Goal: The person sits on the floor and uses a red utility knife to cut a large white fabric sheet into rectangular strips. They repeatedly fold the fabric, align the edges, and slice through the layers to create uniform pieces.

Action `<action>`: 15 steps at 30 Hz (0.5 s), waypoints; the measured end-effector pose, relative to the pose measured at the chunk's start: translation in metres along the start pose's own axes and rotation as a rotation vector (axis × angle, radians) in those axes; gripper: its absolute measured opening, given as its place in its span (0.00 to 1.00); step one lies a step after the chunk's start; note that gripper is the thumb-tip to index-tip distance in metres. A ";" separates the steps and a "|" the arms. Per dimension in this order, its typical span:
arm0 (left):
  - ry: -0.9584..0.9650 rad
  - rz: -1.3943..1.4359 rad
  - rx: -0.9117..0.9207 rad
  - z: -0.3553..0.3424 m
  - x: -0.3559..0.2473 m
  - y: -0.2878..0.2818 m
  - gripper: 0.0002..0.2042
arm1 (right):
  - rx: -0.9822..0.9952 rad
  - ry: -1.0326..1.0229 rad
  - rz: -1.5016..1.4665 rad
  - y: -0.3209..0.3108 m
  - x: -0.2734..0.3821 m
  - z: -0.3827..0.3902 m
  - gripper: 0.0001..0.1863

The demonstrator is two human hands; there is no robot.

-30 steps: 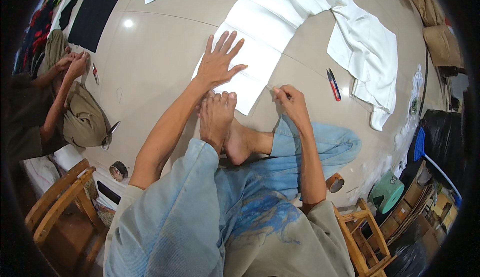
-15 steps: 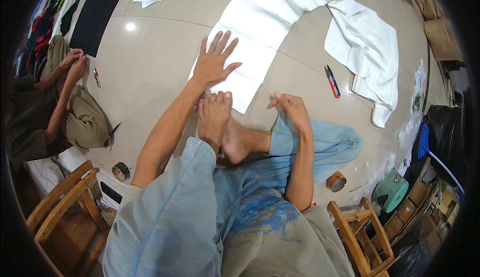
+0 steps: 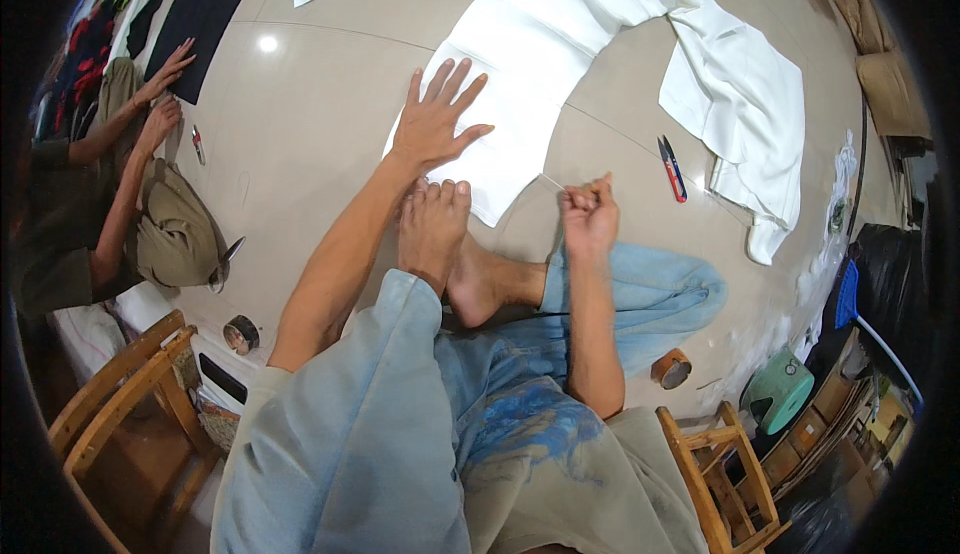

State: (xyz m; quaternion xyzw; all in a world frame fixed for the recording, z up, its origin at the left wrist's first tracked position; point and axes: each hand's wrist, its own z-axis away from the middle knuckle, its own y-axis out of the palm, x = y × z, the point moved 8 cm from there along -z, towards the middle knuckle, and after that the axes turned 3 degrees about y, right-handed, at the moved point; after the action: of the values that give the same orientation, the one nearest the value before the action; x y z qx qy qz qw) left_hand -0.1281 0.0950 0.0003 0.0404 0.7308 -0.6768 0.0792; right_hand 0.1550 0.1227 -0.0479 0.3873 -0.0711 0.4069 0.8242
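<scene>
A long white fabric strip lies on the tiled floor and curves away to the right. My left hand is flat on its near part, fingers spread. The toes of my bare foot rest at its near edge. To the right, my right hand is closed in a pinch, palm turned up. A thin white thread stretches from the fabric's near right corner to those fingers. Further right lie thread snips with a red and dark blue body, apart from both hands.
Bunched white fabric lies at the right. A co-worker's hands are beside black fabric, near another pair of snips. Tape rolls, wooden stools, a green spool and a blue-handled tool surround my legs.
My right hand has turned palm up, and the thread now shows taut between it and the fabric corner. My left hand stays flat. The co-worker's hand has reached onto the black fabric.
</scene>
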 end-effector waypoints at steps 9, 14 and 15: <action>-0.003 -0.004 -0.027 0.001 0.003 0.004 0.36 | 0.128 -0.185 0.068 -0.066 0.174 0.043 0.12; 0.035 -0.012 -0.078 0.000 -0.003 -0.002 0.35 | 0.021 -0.790 1.500 0.028 0.090 0.027 0.19; 0.043 -0.012 -0.067 0.000 -0.003 -0.002 0.35 | 0.152 -0.626 1.532 0.036 0.052 0.027 0.21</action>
State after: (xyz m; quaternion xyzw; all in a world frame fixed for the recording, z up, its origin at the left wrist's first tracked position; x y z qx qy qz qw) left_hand -0.1252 0.0955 0.0026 0.0478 0.7547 -0.6515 0.0609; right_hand 0.1682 0.1488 0.0144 0.3816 -0.5132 0.7326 0.2328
